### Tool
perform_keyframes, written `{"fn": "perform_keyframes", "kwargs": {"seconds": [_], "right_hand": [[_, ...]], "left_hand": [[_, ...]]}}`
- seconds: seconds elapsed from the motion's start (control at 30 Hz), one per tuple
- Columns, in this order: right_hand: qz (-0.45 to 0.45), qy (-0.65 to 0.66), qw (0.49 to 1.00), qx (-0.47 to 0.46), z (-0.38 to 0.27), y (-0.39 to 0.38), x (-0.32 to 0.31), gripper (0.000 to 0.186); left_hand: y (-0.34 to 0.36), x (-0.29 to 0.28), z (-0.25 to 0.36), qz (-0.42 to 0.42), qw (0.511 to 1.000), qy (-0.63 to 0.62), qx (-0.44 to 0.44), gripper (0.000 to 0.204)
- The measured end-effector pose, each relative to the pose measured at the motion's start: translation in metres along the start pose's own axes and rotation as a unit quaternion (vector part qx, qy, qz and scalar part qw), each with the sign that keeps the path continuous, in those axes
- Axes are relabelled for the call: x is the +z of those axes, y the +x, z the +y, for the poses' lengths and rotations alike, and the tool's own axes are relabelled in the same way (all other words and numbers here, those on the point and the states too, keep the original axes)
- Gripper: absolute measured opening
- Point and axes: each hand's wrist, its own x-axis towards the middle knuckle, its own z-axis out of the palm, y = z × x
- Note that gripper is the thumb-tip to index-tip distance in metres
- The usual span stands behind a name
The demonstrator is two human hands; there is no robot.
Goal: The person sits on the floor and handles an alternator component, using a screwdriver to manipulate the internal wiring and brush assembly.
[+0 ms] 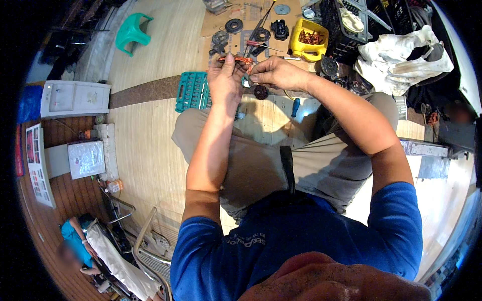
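My left hand (pixel 225 80) is closed around an orange, wire-like piece (pixel 241 60) held above the cardboard (pixel 215 27). My right hand (pixel 275 75) pinches at a small silvery piece (pixel 246 83) just below the orange strands; its exact shape is unclear. A dark round part (pixel 261 92) lies beneath my hands. Left of them is an open teal socket case (pixel 187 90). A red-handled screwdriver (pixel 255 43) and several dark mechanical parts (pixel 233 25) lie on the cardboard. A blue-handled screwdriver (pixel 295 106) is between my knees.
A yellow cut container (pixel 309 40) holds copper-coloured bits. Black crates (pixel 337 25) and a white cloth heap (pixel 396 65) stand at right. A green stool (pixel 132 31) is at upper left; a person (pixel 81 251) in teal reclines at lower left, beside metal chair frames (pixel 144 236).
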Motion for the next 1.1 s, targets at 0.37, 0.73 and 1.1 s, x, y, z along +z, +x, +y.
{"fn": "perform_keyframes", "kwargs": {"seconds": [0.37, 0.73, 1.1], "right_hand": [[0.116, -0.288, 0.942, -0.124, -0.015, 0.004, -0.041, 0.022], [0.228, -0.3, 0.915, -0.142, -0.022, -0.01, 0.007, 0.016], [0.108, 0.21, 0.971, 0.045, 0.041, 0.009, 0.023, 0.024]], "left_hand": [[0.001, 0.001, 0.006, -0.011, 0.998, 0.048, -0.026, 0.014], [0.005, 0.014, -0.005, 0.085, 0.89, 0.421, 0.157, 0.01], [-0.001, 0.013, -0.002, 0.075, 0.989, 0.125, -0.021, 0.009]]}}
